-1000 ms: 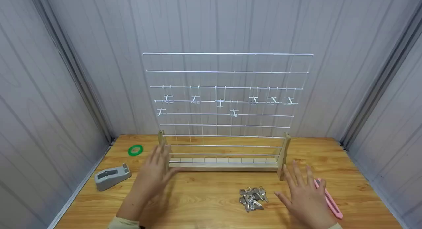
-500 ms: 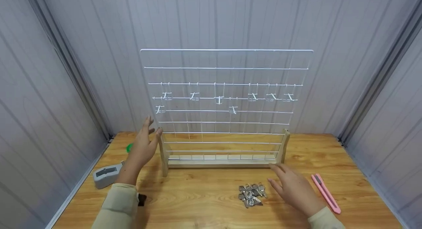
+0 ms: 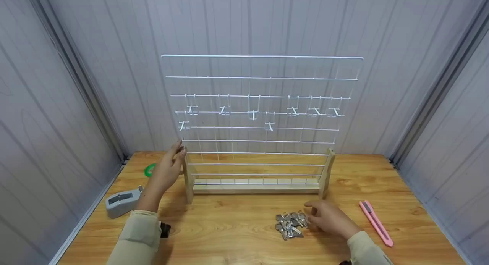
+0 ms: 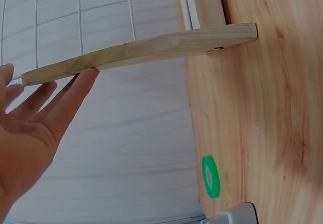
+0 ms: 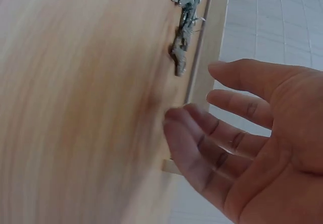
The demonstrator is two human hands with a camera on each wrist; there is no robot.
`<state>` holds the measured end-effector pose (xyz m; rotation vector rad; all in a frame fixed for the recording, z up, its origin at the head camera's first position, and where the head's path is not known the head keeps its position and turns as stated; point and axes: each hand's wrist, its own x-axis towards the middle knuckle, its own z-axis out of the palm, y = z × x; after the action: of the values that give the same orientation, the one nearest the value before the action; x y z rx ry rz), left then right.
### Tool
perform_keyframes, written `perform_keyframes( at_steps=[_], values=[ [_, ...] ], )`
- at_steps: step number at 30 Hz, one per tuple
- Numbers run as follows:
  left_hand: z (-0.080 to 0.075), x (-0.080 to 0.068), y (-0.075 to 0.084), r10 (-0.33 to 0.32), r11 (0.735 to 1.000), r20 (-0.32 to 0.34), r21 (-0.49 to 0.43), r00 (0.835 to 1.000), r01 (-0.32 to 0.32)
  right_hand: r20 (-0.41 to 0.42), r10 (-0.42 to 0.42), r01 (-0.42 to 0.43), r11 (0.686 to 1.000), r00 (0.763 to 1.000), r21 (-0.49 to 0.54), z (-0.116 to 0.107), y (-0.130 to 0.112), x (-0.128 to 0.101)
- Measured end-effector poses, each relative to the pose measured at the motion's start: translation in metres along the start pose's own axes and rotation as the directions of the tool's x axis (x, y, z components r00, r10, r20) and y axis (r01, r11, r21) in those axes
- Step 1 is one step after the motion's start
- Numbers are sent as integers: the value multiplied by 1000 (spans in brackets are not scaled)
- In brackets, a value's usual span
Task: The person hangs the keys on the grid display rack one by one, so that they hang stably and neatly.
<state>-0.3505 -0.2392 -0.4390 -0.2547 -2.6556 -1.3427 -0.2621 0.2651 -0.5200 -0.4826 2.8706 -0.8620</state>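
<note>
White wire forms the rack [image 3: 259, 141], upright on the counter [image 3: 229, 230] between wooden ends. The left grip [image 3: 167, 171] is unclenched, its fingers touching the outer side of the left wooden end [image 4: 151, 47]. The right grip [image 3: 329, 218], loosely bent and holding nothing, is just beside the heaped keys [image 3: 290, 225], which lie in front of the rack, left of a pink cutter [image 3: 376, 223].

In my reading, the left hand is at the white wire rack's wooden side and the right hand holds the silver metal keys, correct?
Not quite: the right hand holds nothing. The right wrist view shows the silver metal keys lying apart from it. The rest is right.
</note>
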Motion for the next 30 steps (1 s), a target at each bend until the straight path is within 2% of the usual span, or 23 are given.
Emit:
perform_keyframes(
  at_steps=[8,15,18,22,25,30],
  values=[
    [-2,2,-4,-49,993,-1,-111,999,49,20,51,-53,993,998,107,4,-1,10],
    [-1,1,-8,-87,990,3,-109,996,87,-2,134,-132,981,991,139,13,-7,12],
    [-1,0,-10,-90,990,9,-111,996,91,2,199,-196,961,980,194,17,-9,11],
    [-1,1,-10,-105,987,11,-120,994,106,2,247,-240,940,969,244,20,-11,12],
    [-1,1,-10,-110,986,12,-128,994,111,1,262,-254,934,965,253,21,-12,13],
    [-2,1,-11,-83,987,9,-138,996,84,14,272,-266,929,962,257,22,-12,15]
  ],
)
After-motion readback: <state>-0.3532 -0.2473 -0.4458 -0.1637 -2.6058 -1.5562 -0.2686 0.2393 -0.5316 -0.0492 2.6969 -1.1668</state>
